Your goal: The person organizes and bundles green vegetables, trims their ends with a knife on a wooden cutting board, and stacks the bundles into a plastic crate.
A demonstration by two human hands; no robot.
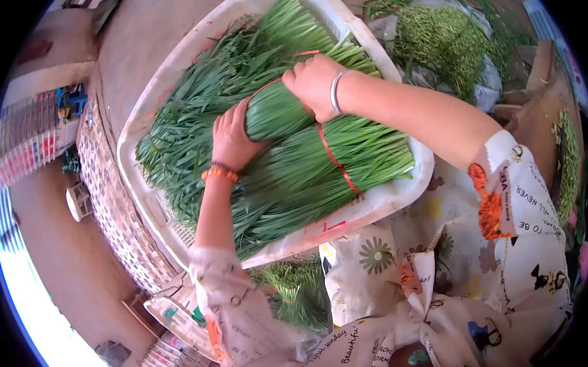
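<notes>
A large white crate (pixel 414 178) holds long green garlic chives, their leaves to the left and paler stems to the right. My left hand (pixel 234 135), with an orange beaded bracelet above it, is wrapped around the leafy side of one bundle of garlic chives (pixel 277 112). Near the stem end, my right hand (pixel 313 84) is closed on the same bundle; a silver bangle circles that wrist. Red ties run around the bundles, and one red tie (pixel 334 158) crosses the lower bundle just below my hands. Parts of my fingers are hidden by the leaves.
At the upper right lies a heap of green trimmings (pixel 441 36) on clear plastic. More greens (pixel 297 290) sit below the crate near my lap. A wooden piece (pixel 541 66) stands at the right. Stacked crates (pixel 33 139) are at the left.
</notes>
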